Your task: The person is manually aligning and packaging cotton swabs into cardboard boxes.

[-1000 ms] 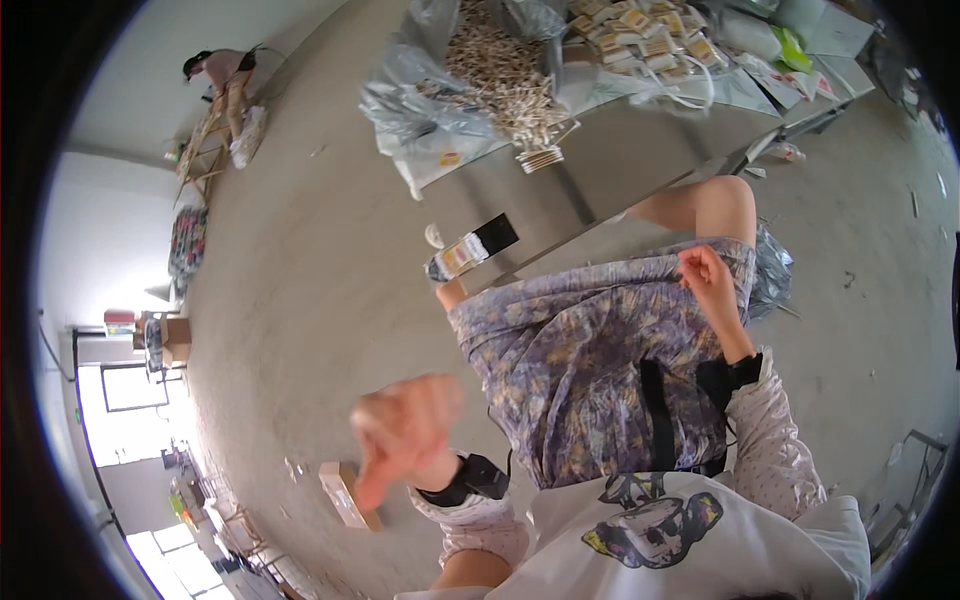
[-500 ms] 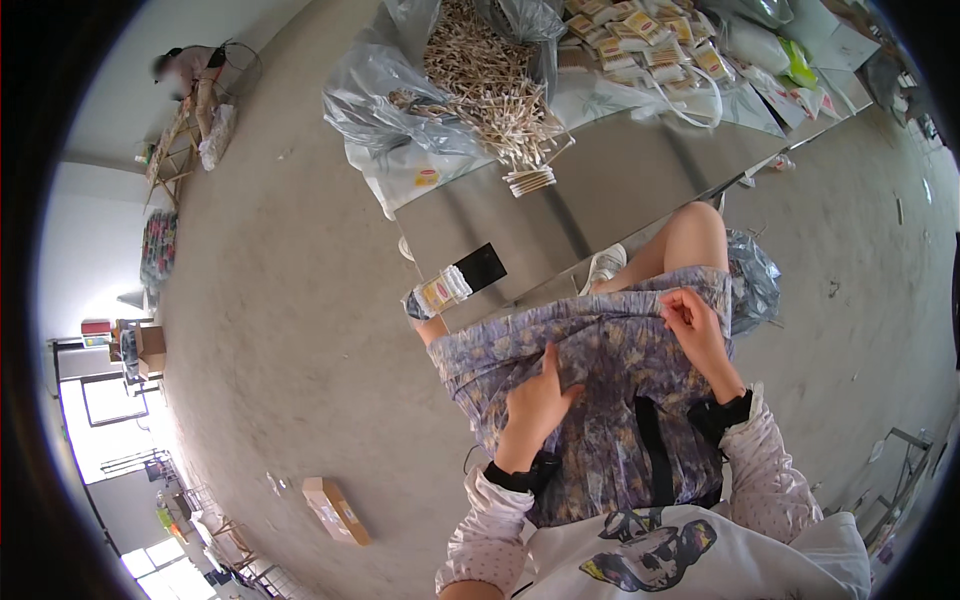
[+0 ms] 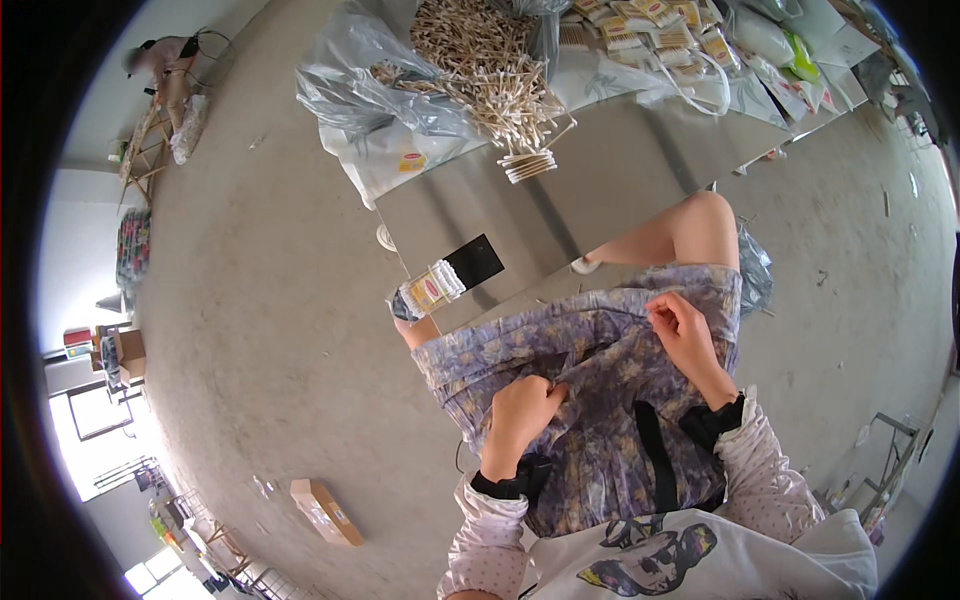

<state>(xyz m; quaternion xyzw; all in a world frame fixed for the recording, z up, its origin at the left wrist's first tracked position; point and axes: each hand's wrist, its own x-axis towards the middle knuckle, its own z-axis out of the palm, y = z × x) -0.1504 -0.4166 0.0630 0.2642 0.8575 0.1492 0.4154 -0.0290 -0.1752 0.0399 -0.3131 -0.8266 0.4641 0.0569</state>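
Observation:
A purple floral skirt (image 3: 600, 345) is spread over my lap and knees, its edge stretched between my legs. My left hand (image 3: 522, 415) is closed on the skirt, and the cloth creases around thumb and fingertips. Over the right thigh, my right hand (image 3: 688, 345) has its fingers curled together close to the skirt's edge; whatever lies between the fingertips is too small to make out. A small bundle of cotton swabs (image 3: 528, 165) rests on the metal table. At the table's near left corner, a packed box of cotton swabs (image 3: 432, 288) sits beside a black flat rectangle (image 3: 474, 262).
Loose cotton swabs (image 3: 475, 60) spill from a grey plastic bag (image 3: 350, 80) on the metal tabletop (image 3: 620, 160). Several packed swab packets (image 3: 655, 40) lie at the far right. A cardboard box (image 3: 325, 512) is on the floor at left; another person (image 3: 170, 75) bends in the distance.
My left hand's outstretched index finger has curled in, and the hand has closed on the skirt. My right hand has shifted slightly left. The view has moved a little.

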